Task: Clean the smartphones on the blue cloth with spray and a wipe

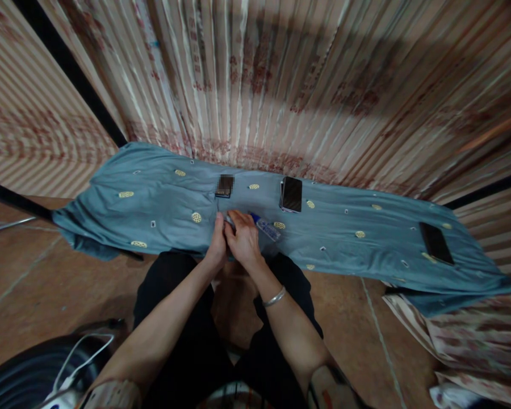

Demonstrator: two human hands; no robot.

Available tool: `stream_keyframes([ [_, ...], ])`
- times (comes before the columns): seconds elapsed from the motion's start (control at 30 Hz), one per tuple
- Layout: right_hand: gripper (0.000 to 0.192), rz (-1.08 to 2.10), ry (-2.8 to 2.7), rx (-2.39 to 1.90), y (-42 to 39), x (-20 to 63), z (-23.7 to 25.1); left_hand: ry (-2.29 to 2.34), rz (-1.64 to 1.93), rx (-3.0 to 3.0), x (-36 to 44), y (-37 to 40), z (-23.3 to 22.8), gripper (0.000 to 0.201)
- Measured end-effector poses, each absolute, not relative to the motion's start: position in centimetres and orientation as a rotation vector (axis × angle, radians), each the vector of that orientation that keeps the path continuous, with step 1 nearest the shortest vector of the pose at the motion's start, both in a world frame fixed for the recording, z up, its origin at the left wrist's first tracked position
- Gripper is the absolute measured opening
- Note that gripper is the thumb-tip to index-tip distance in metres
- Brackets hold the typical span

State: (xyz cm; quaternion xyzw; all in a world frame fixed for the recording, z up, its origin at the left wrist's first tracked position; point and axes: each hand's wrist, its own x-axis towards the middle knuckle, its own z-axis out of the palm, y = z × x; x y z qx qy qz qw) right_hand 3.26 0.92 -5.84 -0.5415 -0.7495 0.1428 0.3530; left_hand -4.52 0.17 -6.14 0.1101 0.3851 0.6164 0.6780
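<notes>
My left hand (217, 244) and my right hand (243, 236) meet over the near edge of the cloth-covered surface. Fingers are curled and pressed close together on both. A small pale bit shows between the fingertips, but what it is stays hidden. Just right of my right hand lies a clear tube-like item with a blue end (267, 227), apart from the fingers or nearly so. Beyond my hands sits a small dark stack (224, 186), partly blurred out. A stack of dark, flat phone-like slabs (291, 195) rests farther right.
A blue-green cloth (230, 236) with yellow prints drapes the long narrow surface. One dark flat slab (436, 243) lies at its right end. Black poles (74, 74) and striped curtains (255, 74) surround it. A black coiled object (38, 375) with a white cable stands at lower left.
</notes>
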Motion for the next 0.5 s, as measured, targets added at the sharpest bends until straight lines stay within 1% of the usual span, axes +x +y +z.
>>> stream_keyframes([
  [0.1, 0.030, 0.366, -1.899, -1.392, 1.4, 3.5, -5.5, 0.907, 1.423, 0.258, -3.9, 0.1, -5.5, 0.034],
  [0.2, 0.026, 0.365, -1.920, -1.344, 1.7, 3.9, -5.2, 0.960, 1.369, 0.236, -3.8, 0.0, -4.8, 0.041],
  [0.33, 0.026, 0.394, -2.022, -1.277, 2.1, 5.1, -4.8, 0.953, 1.339, 0.242, -4.1, 0.0, -4.3, 0.038],
  [0.5, 0.027, 0.355, -2.061, -1.341, 2.4, 6.9, -5.3, 0.918, 1.293, 0.209, -4.8, 0.1, -4.1, 0.037],
])
